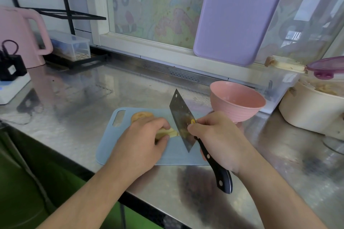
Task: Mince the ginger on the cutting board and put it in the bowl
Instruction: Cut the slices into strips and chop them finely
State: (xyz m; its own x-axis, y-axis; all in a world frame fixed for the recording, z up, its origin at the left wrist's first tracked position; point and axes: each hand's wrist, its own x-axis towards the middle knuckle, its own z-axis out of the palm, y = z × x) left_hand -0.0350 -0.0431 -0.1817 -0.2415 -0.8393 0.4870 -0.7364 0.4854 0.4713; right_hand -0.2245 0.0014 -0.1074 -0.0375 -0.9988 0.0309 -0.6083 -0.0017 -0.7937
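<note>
A light blue cutting board (173,156) lies on the steel counter. On it my left hand (143,143) holds a yellowish piece of ginger (168,133) between curled fingers and thumb. A round ginger slice (141,116) lies just behind that hand. My right hand (217,137) grips a cleaver (181,117) by its black handle, thumb and forefinger pinching the blade. The blade stands on edge against the ginger's right end. A pink footed bowl (237,102) stands just past the board's right far corner; I see nothing in it.
A pink kettle (20,35) and a white base with a black plug (13,80) sit at far left. A purple board (236,15) leans on the window. A cream pot (312,109) and clear containers (279,83) crowd the right. The counter's front edge runs below my forearms.
</note>
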